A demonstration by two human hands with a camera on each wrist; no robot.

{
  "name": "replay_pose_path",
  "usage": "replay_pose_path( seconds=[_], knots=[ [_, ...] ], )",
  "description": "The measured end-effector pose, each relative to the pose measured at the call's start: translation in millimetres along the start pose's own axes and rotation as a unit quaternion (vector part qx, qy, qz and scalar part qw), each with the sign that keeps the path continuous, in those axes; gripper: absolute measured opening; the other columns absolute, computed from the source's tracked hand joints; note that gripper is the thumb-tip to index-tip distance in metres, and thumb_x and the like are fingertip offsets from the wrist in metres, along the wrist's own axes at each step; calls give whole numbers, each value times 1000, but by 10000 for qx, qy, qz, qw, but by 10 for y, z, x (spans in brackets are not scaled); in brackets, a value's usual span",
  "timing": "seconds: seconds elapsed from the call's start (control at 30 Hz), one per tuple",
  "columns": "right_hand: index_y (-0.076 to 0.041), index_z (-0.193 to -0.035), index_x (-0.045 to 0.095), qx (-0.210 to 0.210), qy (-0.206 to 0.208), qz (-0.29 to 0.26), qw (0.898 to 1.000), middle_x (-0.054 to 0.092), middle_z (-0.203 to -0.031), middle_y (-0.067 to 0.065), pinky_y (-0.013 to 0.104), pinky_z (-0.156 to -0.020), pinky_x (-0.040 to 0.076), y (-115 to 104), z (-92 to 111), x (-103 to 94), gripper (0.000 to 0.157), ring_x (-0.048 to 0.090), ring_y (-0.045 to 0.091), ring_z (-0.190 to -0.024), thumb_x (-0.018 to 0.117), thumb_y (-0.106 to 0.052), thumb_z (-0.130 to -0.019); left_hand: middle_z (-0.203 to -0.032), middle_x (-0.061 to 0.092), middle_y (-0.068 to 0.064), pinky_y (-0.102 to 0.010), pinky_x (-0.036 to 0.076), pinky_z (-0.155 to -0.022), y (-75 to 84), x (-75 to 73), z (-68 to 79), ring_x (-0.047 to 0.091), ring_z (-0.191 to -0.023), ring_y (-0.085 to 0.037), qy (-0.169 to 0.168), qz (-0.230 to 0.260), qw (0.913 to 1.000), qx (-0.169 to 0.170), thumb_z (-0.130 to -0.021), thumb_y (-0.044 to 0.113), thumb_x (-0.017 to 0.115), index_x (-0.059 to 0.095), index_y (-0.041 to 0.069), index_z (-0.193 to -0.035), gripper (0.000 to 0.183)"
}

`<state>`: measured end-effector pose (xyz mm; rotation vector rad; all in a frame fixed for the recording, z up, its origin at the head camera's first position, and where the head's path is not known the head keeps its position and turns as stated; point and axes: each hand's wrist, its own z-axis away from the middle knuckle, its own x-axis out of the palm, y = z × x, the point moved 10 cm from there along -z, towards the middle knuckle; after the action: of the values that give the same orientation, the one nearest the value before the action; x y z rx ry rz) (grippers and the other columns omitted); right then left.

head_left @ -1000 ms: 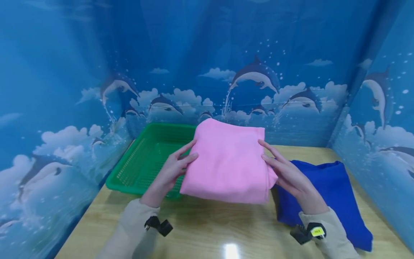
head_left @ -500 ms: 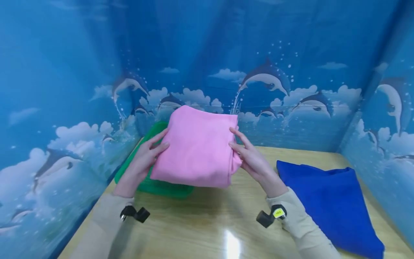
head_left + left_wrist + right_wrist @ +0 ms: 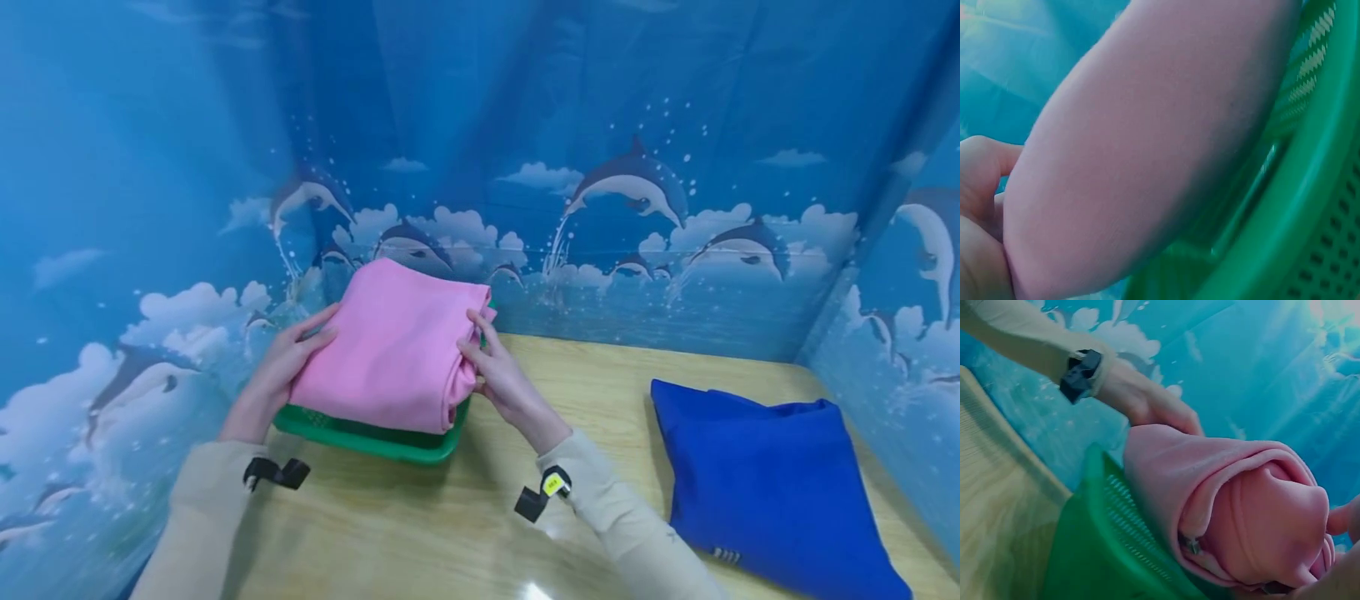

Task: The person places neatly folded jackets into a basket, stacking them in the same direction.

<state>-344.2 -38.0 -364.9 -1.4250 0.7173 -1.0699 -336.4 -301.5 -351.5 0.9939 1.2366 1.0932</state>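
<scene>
**Holding a folded pink garment (image 3: 393,346) over a basket, apparently for setting down**

From the left: pinching the garment's side between left hand (image 3: 285,362) fingers and thumb, only cloth-thick apart. Centrally, over the opening of the green basket (image 3: 405,451), with contact at the rim hard to tell. Calls next, probably, for lowering level inside, then loosening both grips. Underneath, rigid glossy plastic, slotted walls; above, soft matte fabric, thick and rounded, with rolled layers rightward. There, gripping likewise with the right hand (image 3: 508,379). Far right, on pale wood-grain tabletop (image 3: 570,367): smooth blue fabric (image 3: 765,500), roughly four-sided, slightly rumpled.
</scene>
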Motion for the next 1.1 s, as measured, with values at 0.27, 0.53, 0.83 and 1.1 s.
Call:
replay_pose_path(
  seconds=[0.27,0.53,0.83,1.1],
  knots=[
    [-36,-147,6,317,-458,304,9980,-2,-154,3,34,-86,44,238,-101,214,77,45,20,-114,57,-23,-91,-154,11,-7,-49,29,-101,-316,-119,-112,15,-138,-33,34,-849,9960,-280,-85,52,56,29,32,-144,68],
    [-27,-148,-2,24,-761,2153,9736,-4,-155,-4,41,-110,24,297,-164,256,89,5,17,-140,63,-22,-87,-150,18,-18,-48,33,-98,-335,-19,-160,25,-133,-38,-126,-1519,9880,249,-93,35,53,27,19,-146,62],
    [-10,-146,24,-1496,-69,4758,8667,21,-146,28,42,-95,43,141,-118,338,79,39,37,-125,69,-15,-82,-135,39,-30,-59,33,-97,-238,158,-140,37,-121,-49,397,-3544,9286,1021,-95,22,50,35,4,-141,51],
    [-10,-120,61,-1863,6,6482,7383,44,-138,14,52,-108,24,115,-39,371,41,21,40,-136,65,-31,-85,-134,43,-26,-58,38,-93,-136,396,17,43,-117,-47,585,-4814,8503,2046,-90,10,55,53,-2,-127,39]
  ],
)
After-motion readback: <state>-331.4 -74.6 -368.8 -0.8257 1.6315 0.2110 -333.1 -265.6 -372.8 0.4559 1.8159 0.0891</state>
